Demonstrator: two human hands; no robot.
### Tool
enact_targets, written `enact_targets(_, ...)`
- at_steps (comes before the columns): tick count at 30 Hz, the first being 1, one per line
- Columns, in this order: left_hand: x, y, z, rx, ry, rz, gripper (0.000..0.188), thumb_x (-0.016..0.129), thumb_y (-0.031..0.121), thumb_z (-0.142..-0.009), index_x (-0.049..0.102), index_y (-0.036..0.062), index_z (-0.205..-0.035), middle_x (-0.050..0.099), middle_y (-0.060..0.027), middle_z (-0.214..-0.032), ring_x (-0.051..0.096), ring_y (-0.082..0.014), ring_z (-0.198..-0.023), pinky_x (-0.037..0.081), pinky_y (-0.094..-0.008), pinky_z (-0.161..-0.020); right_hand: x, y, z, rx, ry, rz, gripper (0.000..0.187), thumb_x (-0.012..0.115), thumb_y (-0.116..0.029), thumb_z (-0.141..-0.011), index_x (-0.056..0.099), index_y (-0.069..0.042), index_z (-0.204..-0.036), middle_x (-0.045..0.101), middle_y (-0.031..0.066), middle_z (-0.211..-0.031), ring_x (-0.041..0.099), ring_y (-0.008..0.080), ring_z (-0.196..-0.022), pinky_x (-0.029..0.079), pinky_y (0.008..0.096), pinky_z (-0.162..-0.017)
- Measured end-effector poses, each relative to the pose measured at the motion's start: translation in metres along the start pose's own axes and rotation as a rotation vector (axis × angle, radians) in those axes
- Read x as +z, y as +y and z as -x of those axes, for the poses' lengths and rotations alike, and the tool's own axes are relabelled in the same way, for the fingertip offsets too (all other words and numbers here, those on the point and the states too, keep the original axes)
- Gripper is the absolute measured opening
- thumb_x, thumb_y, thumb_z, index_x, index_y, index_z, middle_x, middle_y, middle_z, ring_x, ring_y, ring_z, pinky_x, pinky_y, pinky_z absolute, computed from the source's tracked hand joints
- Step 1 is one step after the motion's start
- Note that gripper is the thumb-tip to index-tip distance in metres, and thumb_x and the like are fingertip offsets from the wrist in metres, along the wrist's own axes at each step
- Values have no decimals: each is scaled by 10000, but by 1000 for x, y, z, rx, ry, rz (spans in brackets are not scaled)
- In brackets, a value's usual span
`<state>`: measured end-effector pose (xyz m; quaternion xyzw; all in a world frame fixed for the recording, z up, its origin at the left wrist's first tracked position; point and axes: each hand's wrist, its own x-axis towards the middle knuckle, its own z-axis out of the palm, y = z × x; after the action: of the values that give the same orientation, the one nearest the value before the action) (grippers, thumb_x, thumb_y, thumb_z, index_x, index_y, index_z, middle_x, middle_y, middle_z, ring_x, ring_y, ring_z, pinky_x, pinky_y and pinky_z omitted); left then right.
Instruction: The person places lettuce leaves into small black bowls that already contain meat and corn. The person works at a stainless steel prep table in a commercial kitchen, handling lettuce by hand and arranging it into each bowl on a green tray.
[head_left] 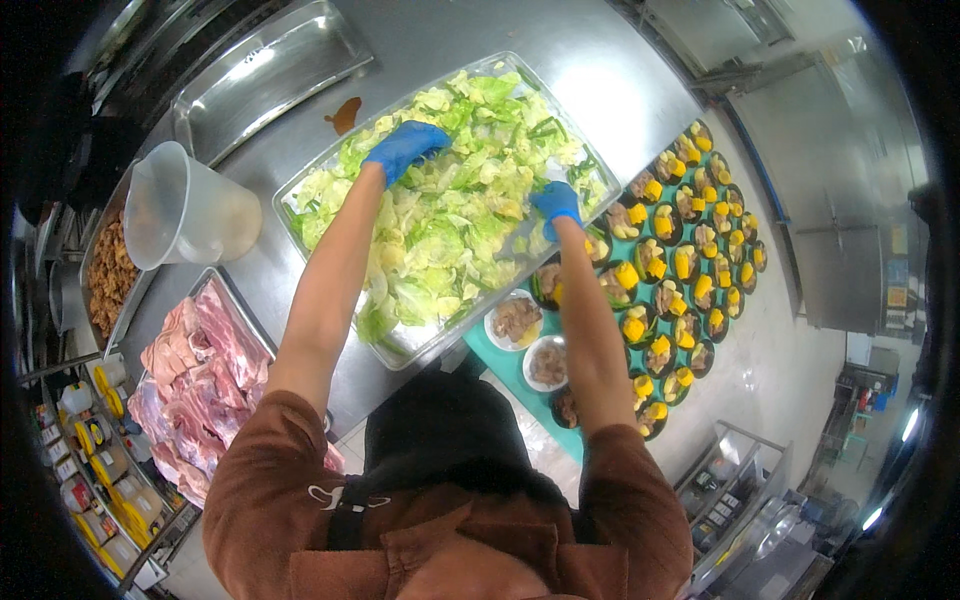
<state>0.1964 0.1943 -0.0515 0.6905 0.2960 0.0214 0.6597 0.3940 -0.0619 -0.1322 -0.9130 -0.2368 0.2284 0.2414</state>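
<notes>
A: Well, start from the big steel tray point(300, 185): what's in it?

B: Cooked cabbage point(450, 220), pale green, heaped across nearly the whole tray. Both hands wear blue gloves. The left hand point(405, 148) rests on the heap at the tray's far left part, fingers bent down into the leaves and close together. The right hand point(556, 203) is at the tray's right edge, fingers curled around a small clump of leaves.

A: How far along does it look?

B: I'd judge barely begun. Right of the tray, the rows of black bowls point(690, 250) hold yellow pieces and brownish food, and I see no green in them. The tray is nearly full.

A: Other things, largest down?

B: Left of the tray, a tray of raw meat point(195, 380), then a clear plastic jug point(180, 210) on its side. An empty steel pan point(270, 65) lies beyond the tray. Just below its right corner, 2 white bowls point(530, 340) of brown food.

A: Packages?

B: Far left of the tray, small yellow-capped bottles point(100, 440) on a shelf; labels too small to tell.
</notes>
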Motion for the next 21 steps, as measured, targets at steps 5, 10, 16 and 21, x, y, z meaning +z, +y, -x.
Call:
enact_targets(5,16,-6,8,-16,-8,104,170,603,232,-884,685,91,-839,618,-2,-772,511,-94,-662,421,-259,-596,16,-12,-4,47,37,122,444,776,-317,-703,677,8,-989,686,222,-985,656,381,-934,525,432,-801)
enact_targets(10,49,-6,19,14,-45,205,177,626,236,-883,681,75,-834,636,-8,-773,527,-92,-647,432,-252,-598,-8,8,-16,-1,-142,128,377,756,-278,-751,673,-8,-1000,705,184,-961,670,326,-887,535,414,-759)
enact_targets(16,73,-18,16,0,-66,282,145,641,186,-872,680,50,-842,630,-14,-744,536,-99,-638,441,-251,-585,-15,-16,34,217,-290,-987,138,606,-181,-921,644,-88,-1016,680,26,-995,599,108,-833,488,273,-706)
enact_targets(21,122,-11,6,101,-51,189,140,652,168,-851,682,33,-827,623,-36,-724,550,-123,-606,458,-277,-574,-22,-25,65,208,-331,-1210,287,555,-220,-958,595,-84,-1208,670,62,-1053,633,166,-964,532,323,-845)
